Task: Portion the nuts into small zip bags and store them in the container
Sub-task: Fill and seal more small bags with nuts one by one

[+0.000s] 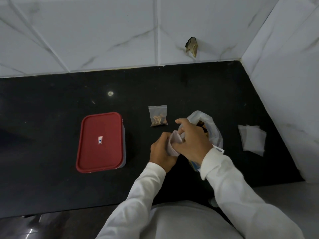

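You held one small clear zip bag (174,143) over the table (51,104), near the middle. It was crumpled, with a pinkish strip along its mouth. Your left grip (162,151) was curled round its lower part. The fingers of your right grip (191,140) were bent down at the bag's mouth and the thumb stuck up and clear. I could not tell whether those fingers pinched the rim or held nuts, nor whether the bag had anything in it.

Just behind your right grip stood the one large nut bag (209,128), thin whitish plastic with its mouth open. Brown nuts showed inside.

One filled bag (158,116) lay flat on the table, just beyond your hands and a little left. It was clear, with a small heap of brown nuts in its near end.

The empty bags (252,141) lay to the right, well apart from your hands, flat and overlapping. At least two showed; I could not count them exactly.

The one container (124,149) stood to the left, apart from everything else. It was a rounded rectangle, its red lid (100,152) was on, and one white sticker (99,140) sat at the lid's middle.

Both your sleeves were white. The white veined wall (120,31) ran along the far and right sides of the black table.
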